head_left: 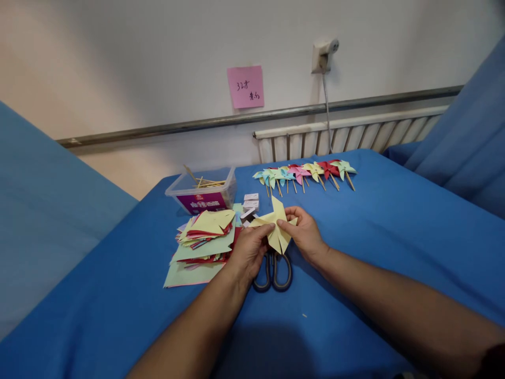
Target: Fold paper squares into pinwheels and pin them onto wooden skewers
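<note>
Yellow paper [279, 241]: up between your hands, above the scissors [275, 271]; slit into points, with no stick seen on it.
Left hand [252, 246]: pinching the paper's left side, thumb near the middle.
Right hand [305, 231]: pinching the right side, thumb close to the other; fingers behind are partly hidden.
Step in hand: you appear to be bending the points toward the centre, pinwheel fashion.
Next move: probably calls for one thumb pinning the gathered points while the other hand frees itself for a fastener.
Pinwheels [300, 172]: in a row near the wall, on sticks.
Paper stack [209, 223]: left of your hands, before the plastic tub [205, 201].
</note>
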`<action>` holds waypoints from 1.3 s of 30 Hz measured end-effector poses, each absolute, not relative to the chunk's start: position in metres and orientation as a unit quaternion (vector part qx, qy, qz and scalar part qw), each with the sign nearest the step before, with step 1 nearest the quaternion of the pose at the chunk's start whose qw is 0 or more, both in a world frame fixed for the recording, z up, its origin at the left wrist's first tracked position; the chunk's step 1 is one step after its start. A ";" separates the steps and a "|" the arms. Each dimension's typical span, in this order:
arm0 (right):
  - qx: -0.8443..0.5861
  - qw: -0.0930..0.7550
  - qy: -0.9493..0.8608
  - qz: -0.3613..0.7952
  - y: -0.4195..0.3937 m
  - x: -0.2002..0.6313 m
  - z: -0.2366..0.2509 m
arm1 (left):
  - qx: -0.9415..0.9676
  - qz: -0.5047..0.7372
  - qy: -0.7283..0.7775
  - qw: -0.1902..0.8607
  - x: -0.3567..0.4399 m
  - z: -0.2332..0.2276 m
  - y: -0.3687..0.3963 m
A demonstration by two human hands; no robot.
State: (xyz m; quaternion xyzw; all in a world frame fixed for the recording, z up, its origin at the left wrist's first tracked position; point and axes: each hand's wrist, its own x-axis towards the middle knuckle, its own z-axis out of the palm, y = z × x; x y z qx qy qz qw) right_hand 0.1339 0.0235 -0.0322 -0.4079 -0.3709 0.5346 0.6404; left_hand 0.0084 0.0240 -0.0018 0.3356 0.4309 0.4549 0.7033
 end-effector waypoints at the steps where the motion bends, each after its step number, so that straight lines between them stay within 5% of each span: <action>1: -0.409 0.637 -0.372 0.537 0.023 0.134 -0.031 | 0.338 0.456 0.436 0.699 0.008 -0.002 0.024; 6: -0.405 0.643 -0.427 0.489 0.019 0.138 -0.028 | 0.315 0.479 0.438 0.692 0.007 0.003 0.026; 15: -0.395 0.599 -0.675 0.174 0.005 0.142 -0.020 | 0.229 0.503 0.416 0.722 -0.004 0.024 0.031; 39: -0.469 0.572 -0.638 0.215 0.017 0.145 -0.028 | 0.336 0.508 0.433 0.664 0.007 0.006 0.027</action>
